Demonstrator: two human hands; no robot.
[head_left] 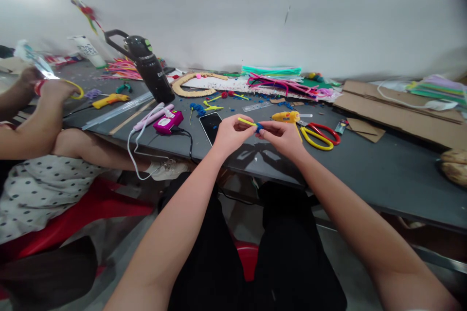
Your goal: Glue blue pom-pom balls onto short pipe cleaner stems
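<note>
Above the table's front edge, my left hand (232,132) pinches a yellow fuzzy stem (246,122), likely a pipe cleaner. My right hand (281,136) closes its fingertips on a small blue fuzzy piece (259,128) at the stem's end. The two hands nearly meet there, and the fingers hide part of both pieces. A phone (208,124) lies flat beside my left hand. Just beyond my right hand rests a yellow glue gun (285,116), with red-and-yellow-handled scissors (323,136) to its right. Blue and yellow fuzzy pieces (198,109) lie behind the phone.
A black bottle (155,77) stands at the back left, near a magenta power adapter (168,122) with white cables. Pink pipe cleaners (282,83) and cardboard sheets (397,112) lie along the back and right. At far left, a co-worker's hands (60,88) hold something.
</note>
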